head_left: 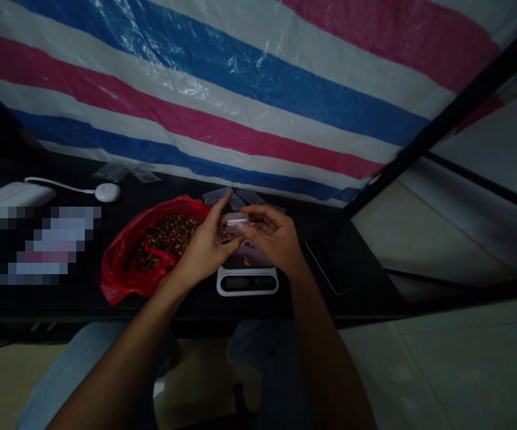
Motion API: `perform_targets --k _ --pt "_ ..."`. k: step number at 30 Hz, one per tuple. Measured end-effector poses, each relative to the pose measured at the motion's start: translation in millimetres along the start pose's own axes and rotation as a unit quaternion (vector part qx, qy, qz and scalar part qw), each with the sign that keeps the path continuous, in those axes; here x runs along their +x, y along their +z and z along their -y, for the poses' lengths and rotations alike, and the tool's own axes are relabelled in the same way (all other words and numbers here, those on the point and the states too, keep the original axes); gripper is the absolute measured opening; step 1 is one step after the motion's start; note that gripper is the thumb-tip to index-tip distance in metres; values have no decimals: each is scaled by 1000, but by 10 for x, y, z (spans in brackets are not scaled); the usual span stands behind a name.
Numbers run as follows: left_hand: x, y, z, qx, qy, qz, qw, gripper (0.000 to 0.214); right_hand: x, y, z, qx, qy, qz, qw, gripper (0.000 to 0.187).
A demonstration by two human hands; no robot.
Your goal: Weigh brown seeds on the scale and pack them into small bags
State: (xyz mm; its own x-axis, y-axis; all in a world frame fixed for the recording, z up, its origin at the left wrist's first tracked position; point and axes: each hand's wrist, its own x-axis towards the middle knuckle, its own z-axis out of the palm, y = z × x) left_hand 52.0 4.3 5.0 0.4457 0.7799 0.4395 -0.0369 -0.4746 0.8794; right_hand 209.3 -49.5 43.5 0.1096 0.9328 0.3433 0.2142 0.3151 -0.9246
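My left hand (204,245) and right hand (274,236) both pinch the small clear bag (236,224) at frame centre, over the digital scale (247,282). If my grip loosens, I think its contents could spill onto the bench (83,301).

My forearms reach away from me and converge; my left hand (204,246) and right hand (276,237) meet at centre, fingertips pinched closed, nearly touching.
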Motion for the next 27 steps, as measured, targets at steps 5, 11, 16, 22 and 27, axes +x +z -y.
perform_targets --k 5,11,16,22,27 --pt "4 0 -24 -36 -13 -2 999 80 15 -69 -30 39 -3 -16 999 38" --pt "3 -41 -47 -48 -15 -17 999 76 32 -260 -244 -28 12 -38 999 54" --pt "14 -90 -59 -31 -12 -51 998 65 16 -346 -357 -171 5 -9 985 38" --pt "33 -148 -61 0 5 -64 998 59 -6 -353 -294 -283 -11 0 959 44" --pt "45 -278 -152 36 9 -99 994 56 -68 -366 -68 -320 -22 33 947 16"
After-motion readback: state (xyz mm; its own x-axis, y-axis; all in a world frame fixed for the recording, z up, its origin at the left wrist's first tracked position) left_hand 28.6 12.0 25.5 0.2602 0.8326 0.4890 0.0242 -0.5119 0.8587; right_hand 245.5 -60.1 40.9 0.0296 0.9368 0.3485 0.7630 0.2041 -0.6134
